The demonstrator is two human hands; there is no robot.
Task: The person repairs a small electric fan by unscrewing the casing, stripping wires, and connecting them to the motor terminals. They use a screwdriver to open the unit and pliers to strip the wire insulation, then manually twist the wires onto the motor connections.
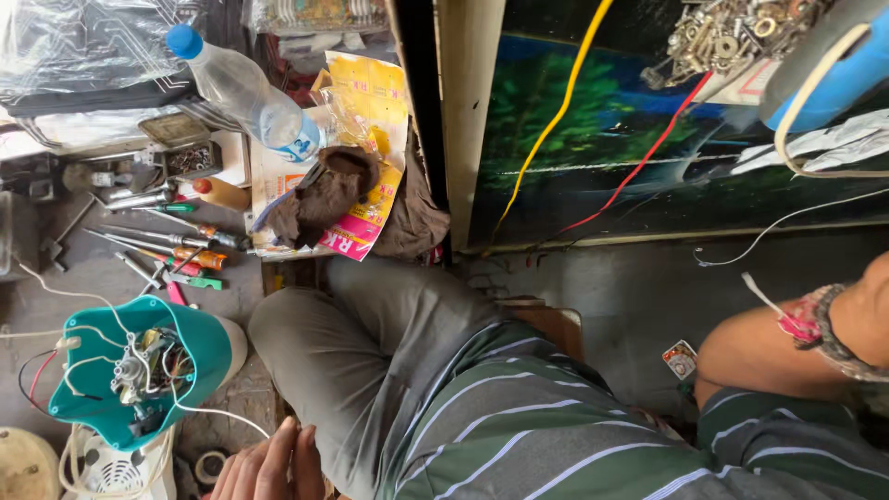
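My left hand shows at the bottom edge with its fingers stretched out and nothing in them. It lies beside my bent knee in grey trousers. Closest to it is a teal motor housing, its top off, with white, red and black wires and a metal part inside. My right forearm comes in from the right with threads tied round the wrist. Only the base of my right hand is visible; the fingers are cut off by the frame edge.
Several screwdrivers lie on the floor at left, near a small tin of screws. A blue-capped plastic bottle, a brown cloth and yellow-pink paper sit behind my knee. Nuts and washers, yellow, red and white wires lie on the dark board.
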